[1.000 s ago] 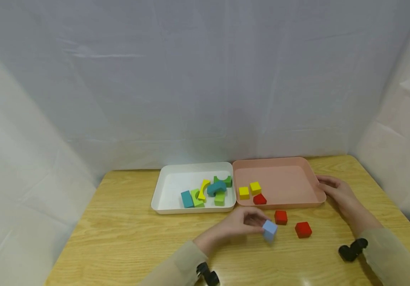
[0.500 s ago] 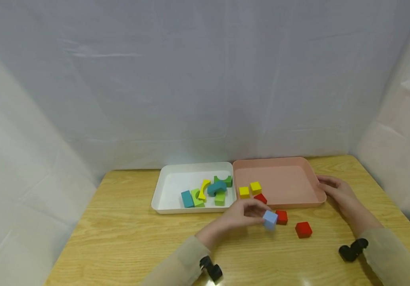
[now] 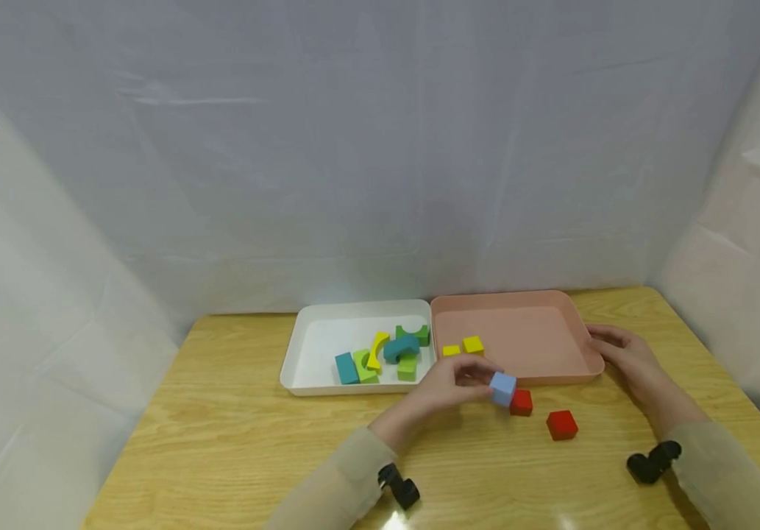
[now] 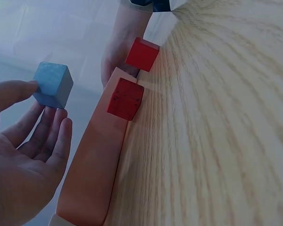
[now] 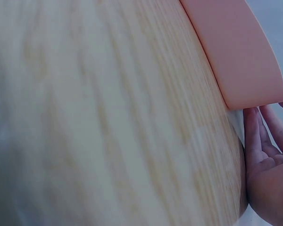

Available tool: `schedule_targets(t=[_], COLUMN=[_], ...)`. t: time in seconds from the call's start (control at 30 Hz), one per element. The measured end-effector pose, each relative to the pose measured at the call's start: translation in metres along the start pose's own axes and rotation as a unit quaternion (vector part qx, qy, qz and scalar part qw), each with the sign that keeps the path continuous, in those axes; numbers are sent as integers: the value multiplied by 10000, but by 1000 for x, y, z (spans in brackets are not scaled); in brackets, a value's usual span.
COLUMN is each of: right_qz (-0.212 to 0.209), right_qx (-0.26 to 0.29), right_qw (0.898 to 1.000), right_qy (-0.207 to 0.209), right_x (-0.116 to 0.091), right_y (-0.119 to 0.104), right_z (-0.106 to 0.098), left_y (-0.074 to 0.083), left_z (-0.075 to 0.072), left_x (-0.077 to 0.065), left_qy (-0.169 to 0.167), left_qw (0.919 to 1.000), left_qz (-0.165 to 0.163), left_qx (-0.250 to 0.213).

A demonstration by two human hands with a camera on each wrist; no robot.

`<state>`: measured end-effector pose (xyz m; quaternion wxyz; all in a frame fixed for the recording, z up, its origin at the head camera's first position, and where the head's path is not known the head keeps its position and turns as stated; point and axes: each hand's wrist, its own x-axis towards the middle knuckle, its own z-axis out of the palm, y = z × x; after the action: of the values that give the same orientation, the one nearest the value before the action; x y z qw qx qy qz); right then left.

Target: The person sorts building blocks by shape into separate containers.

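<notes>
My left hand (image 3: 449, 385) pinches a light blue cube (image 3: 502, 389) between thumb and fingertips. In the left wrist view the blue cube (image 4: 53, 84) sits at the tips of the thumb and fingers. It is in front of the pink tray (image 3: 519, 298), and in the head view it overlaps one red block (image 3: 521, 403) on the table. A second red block (image 3: 561, 425) lies to its right. My right hand (image 3: 631, 364) touches the tray's right end, and in the right wrist view its extended fingers (image 5: 253, 134) meet the tray's outer wall.
Yellow cubes (image 3: 473, 346) lie in the pink tray's left part, partly hidden by the left hand. Against that tray stands a white tray (image 3: 316, 331) with teal, green and yellow blocks, some of them arched. White sheeting (image 3: 380, 147) hangs behind the wooden table (image 3: 254, 442).
My left hand has carried the blue cube away from me towards the pink tray and now covers the red block inside it. The right hand has stayed at the tray's end.
</notes>
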<state>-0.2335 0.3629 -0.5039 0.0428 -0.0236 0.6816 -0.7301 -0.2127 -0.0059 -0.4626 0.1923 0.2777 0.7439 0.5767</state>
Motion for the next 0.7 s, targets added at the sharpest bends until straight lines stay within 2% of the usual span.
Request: schedule_targets(t=[0.23,0.47,0.7], right_qz=[-21,-24,13], right_qx=[-43,-224,-78], right_qw=[10000,9997,10000], right_qy=[18,74,3], right_x=[0,0,0], right_y=[0,0,0], right_z=[0,0,0], left_y=[-2,-1,-1], left_z=[0,-1,-1], left_x=[4,7,11], left_qy=[226,430,520], left_qw=[9997,9990,9986], left_qz=[32,-113,-56], left_qx=[57,13,82])
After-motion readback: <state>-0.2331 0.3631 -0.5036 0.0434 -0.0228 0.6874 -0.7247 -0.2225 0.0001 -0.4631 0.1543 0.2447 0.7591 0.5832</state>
